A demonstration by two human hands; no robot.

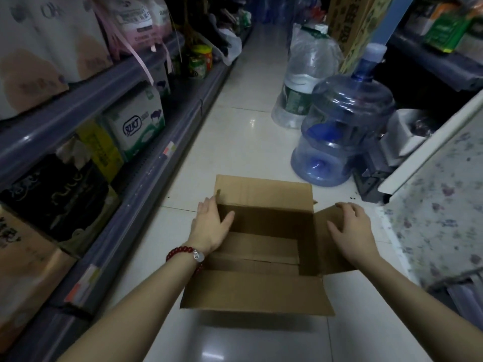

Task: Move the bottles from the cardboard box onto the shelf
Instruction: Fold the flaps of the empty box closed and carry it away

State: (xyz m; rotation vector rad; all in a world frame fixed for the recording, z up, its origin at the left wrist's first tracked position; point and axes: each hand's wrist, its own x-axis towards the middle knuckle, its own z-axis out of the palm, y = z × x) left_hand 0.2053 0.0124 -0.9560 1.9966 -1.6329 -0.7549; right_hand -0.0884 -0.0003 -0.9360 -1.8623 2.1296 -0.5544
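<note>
An open cardboard box (257,291) sits on the white tiled floor of a shop aisle. Inside it I see only its bare cardboard bottom, with no bottles showing. My left hand (210,226) rests on the box's left edge with the fingers straight and the thumb inside the rim. A red bead bracelet is on that wrist. My right hand (351,231) lies flat on the box's right flap with the fingers spread. The grey shelf (86,100) runs along the left of the aisle.
The left shelf holds tissue packs, cartons and jars (201,61). Large blue water jugs (342,126) and a bagged clear jug (305,74) stand on the floor beyond the box at right. A white speckled surface (439,199) rises at the right.
</note>
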